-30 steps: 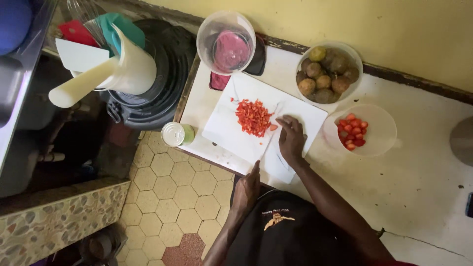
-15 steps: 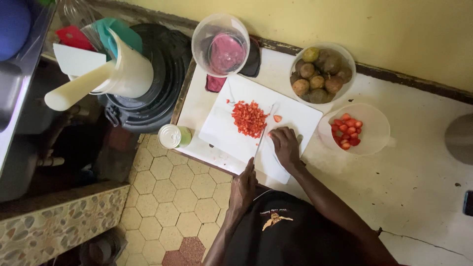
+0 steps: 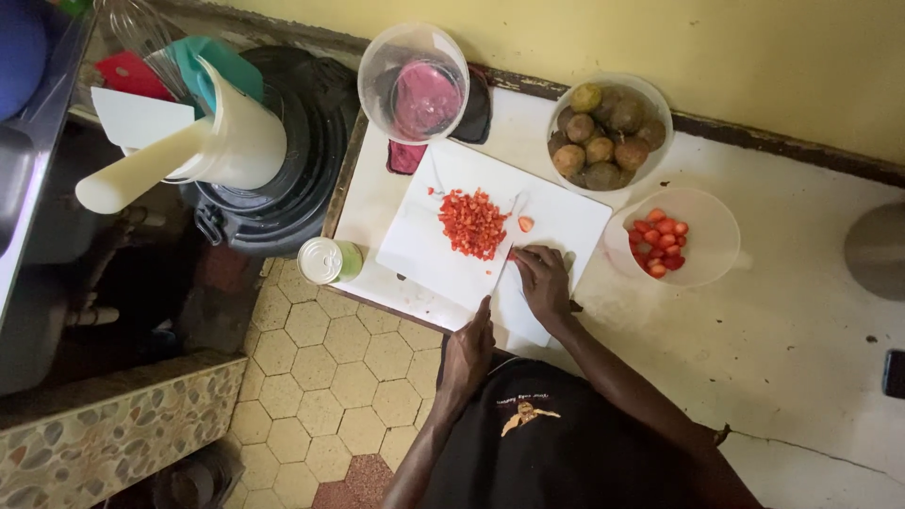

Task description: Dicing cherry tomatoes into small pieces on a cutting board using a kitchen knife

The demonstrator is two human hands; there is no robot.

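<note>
**Chopped red fruit on a white board**

The right hand (image 3: pixel 545 283) is curled around a knife with a pale blade (image 3: pixel 507 247) on the white rectangular plastic cutting board (image 3: pixel 575 215), beside the heap of diced red fruit (image 3: pixel 472 222). The left hand (image 3: pixel 468 347), fingers together, presses the board's near edge. 1 clear bowl of red pieces (image 3: pixel 709 219) stands right.

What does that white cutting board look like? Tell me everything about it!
The cutting board is a flat white rectangle that looks like plastic, lying turned at an angle on the pale counter, near its front edge. A heap of small chopped red pieces sits in its middle, with one bigger red piece beside it. The right hand rests on its near part, working a knife. The left hand is at its near edge. Three bowls stand close around it.
</note>
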